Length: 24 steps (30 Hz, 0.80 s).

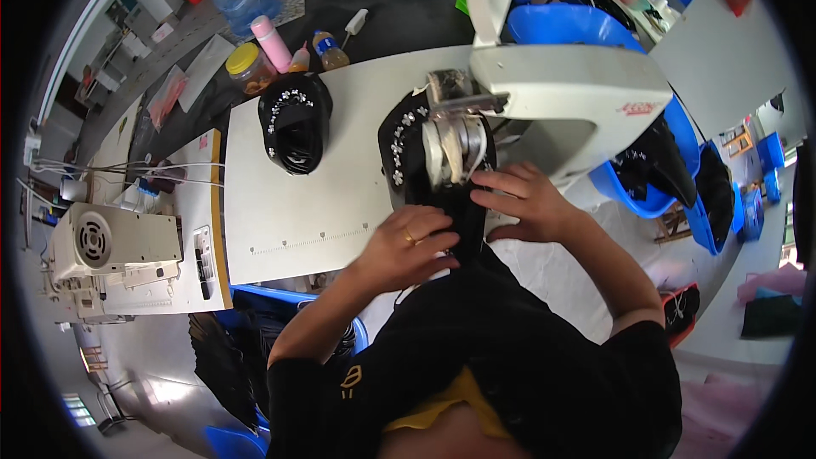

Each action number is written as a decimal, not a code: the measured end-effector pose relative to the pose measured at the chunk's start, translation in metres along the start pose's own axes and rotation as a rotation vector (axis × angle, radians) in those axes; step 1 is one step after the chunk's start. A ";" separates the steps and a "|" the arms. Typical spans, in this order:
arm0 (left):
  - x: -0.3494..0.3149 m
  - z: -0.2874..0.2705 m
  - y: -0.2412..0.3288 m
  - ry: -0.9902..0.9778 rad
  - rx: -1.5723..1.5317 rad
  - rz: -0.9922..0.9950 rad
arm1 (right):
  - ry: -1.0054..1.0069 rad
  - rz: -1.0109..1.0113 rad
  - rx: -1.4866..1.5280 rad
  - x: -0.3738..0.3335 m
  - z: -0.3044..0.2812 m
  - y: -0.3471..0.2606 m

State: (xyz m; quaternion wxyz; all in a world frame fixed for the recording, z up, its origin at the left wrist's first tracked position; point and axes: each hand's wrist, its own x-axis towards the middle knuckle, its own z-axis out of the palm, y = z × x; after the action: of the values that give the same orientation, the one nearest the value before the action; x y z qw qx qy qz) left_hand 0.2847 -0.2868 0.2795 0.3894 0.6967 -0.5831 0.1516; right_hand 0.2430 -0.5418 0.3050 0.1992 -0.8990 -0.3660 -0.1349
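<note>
A black fabric piece (399, 149) with a curved row of silvery flower-shaped ornaments lies under the head of a white sewing machine (561, 76). My left hand (412, 242), a ring on one finger, has its fingers bent and closed on the near part of that piece. Opposite it, my right hand (527, 204) touches the piece's right edge near the presser area, fingers stretched and apart. The needle and the fingertips' exact contact are hard to make out. A similar black ornamented piece (293, 123), rounded and hollow, rests to the left on the white table (297, 217).
Behind the table stand a yellow-lidded jar (246, 68), a pink bottle (270, 44) and a brown-liquid bottle (330, 51). Blue tubs (569, 25) with black pieces flank the machine's right side. A second sewing machine (115, 242) is at far left. Dark material hangs below the table's front edge.
</note>
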 end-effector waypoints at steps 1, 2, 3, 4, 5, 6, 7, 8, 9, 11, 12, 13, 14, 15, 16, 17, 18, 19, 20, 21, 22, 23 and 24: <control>-0.006 0.007 0.004 0.019 0.033 -0.039 | 0.007 -0.008 -0.049 -0.004 0.003 -0.001; -0.012 0.014 0.003 0.042 0.073 -0.074 | 0.024 -0.021 -0.067 -0.007 0.008 0.001; -0.016 0.020 0.002 0.065 0.115 -0.109 | 0.062 -0.033 -0.074 -0.011 0.013 0.002; -0.018 0.023 0.002 0.080 0.139 -0.119 | 0.102 -0.045 -0.082 -0.015 0.018 0.003; -0.018 0.024 0.005 0.085 0.167 -0.127 | 0.139 -0.060 -0.084 -0.017 0.022 0.003; -0.015 0.024 0.009 0.091 0.195 -0.134 | 0.148 -0.081 -0.118 -0.017 0.022 0.002; -0.015 0.025 0.012 0.096 0.224 -0.141 | 0.157 -0.104 -0.152 -0.013 0.021 0.001; -0.016 0.026 0.012 0.101 0.223 -0.129 | 0.166 -0.128 -0.189 -0.009 0.019 0.001; -0.019 0.028 0.012 0.105 0.223 -0.118 | 0.133 -0.151 -0.202 -0.006 0.017 0.000; -0.020 0.030 0.014 0.103 0.226 -0.119 | 0.066 -0.192 -0.226 0.000 0.010 -0.001; -0.020 0.029 0.016 0.097 0.229 -0.130 | 0.008 -0.191 -0.201 0.003 0.008 -0.002; -0.020 0.028 0.017 0.090 0.233 -0.142 | -0.050 -0.191 -0.176 0.006 0.005 -0.003; -0.019 0.027 0.019 0.068 0.237 -0.139 | -0.111 -0.189 -0.150 0.008 0.002 -0.004; -0.016 0.023 0.019 0.046 0.241 -0.137 | -0.132 -0.153 -0.088 0.010 0.001 -0.005; -0.013 0.020 0.020 0.024 0.245 -0.134 | -0.152 -0.117 -0.025 0.012 0.000 -0.005; -0.011 0.017 0.020 0.037 0.188 -0.183 | -0.170 -0.092 0.031 0.017 -0.003 -0.005; -0.009 0.014 0.021 0.050 0.130 -0.231 | -0.132 -0.098 0.079 0.022 -0.008 -0.007; -0.005 0.009 0.022 0.064 0.073 -0.278 | -0.094 -0.104 0.127 0.027 -0.015 -0.010; 0.003 0.000 0.022 0.115 0.029 -0.280 | -0.057 -0.114 0.172 0.033 -0.021 -0.011; 0.013 -0.013 0.021 0.096 -0.042 -0.275 | -0.021 -0.102 0.222 0.037 -0.028 -0.012; 0.023 -0.028 0.020 0.075 -0.112 -0.269 | 0.013 -0.089 0.272 0.041 -0.034 -0.013; 0.034 -0.040 0.019 0.056 -0.184 -0.257 | 0.048 -0.076 0.317 0.044 -0.039 -0.014; 0.044 -0.045 0.020 0.073 -0.212 -0.294 | 0.074 -0.077 0.354 0.045 -0.043 -0.015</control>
State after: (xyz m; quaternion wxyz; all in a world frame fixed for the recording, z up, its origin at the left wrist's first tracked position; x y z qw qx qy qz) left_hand 0.2893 -0.2849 0.3456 0.4995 0.7235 -0.4731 0.0562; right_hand 0.2596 -0.5246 0.3639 0.3624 -0.8297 -0.4105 -0.1086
